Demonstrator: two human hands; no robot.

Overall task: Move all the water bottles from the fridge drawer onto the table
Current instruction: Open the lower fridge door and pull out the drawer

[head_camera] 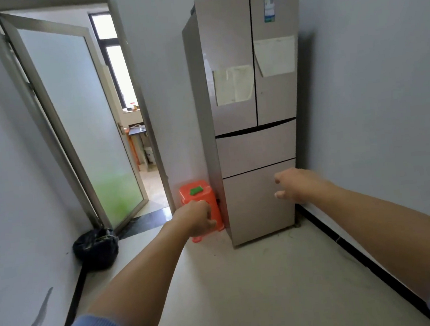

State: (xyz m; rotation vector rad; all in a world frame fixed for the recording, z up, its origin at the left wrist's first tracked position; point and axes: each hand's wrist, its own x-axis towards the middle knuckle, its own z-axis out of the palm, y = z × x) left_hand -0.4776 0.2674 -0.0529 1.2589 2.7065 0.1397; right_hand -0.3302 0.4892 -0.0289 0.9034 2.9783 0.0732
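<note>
Facing the fridge (251, 102), both drawers shut, left hand (195, 218) is held curled left of it, right hand (292, 184) spread, both empty.

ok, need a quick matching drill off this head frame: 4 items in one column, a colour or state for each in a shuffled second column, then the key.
Column 1
1. stool
2. bag on the floor
3. lower fridge drawer
4. glass door

Column 2
A. swung open
B. black
C. orange, with a green patch on top
D. closed

Pairs: 1-C, 2-B, 3-D, 4-A
</note>
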